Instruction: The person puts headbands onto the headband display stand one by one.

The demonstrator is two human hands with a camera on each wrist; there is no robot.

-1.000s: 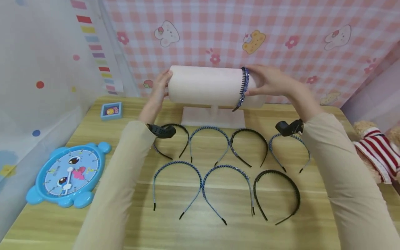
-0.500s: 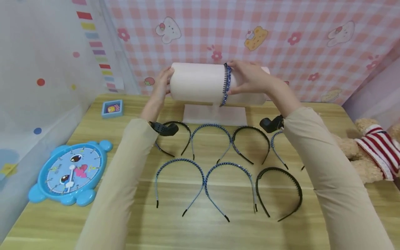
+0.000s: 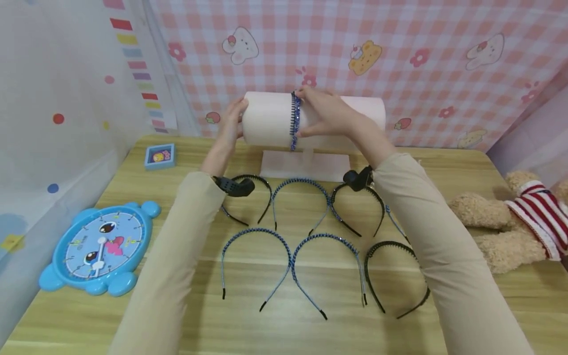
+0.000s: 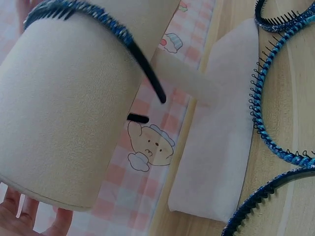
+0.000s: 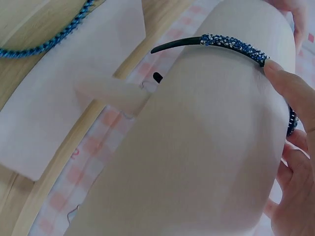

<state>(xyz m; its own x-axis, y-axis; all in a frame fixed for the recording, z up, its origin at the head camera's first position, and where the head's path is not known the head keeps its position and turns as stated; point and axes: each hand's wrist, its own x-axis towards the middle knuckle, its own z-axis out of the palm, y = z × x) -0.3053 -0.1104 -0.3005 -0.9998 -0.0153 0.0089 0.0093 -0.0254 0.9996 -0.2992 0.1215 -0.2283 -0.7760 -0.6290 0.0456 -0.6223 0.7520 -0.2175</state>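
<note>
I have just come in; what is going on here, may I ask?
A person's right hand holds a blue headband that sits over a white roll, a little left of its middle. The left hand touches the roll's left end. Seven other headbands lie in two rows on the table.

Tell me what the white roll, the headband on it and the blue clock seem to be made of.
White roll: probably suede-like fabric over an unseen core; matte, finely textured surface with a seamed-looking edge.
Headband: likely dark plastic, with smooth bare tips; its blue-and-silver sparkle suggests beads or rhinestones.
Blue clock: most likely glossy moulded plastic, judging by rounded, evenly coloured, shiny edges.
</note>
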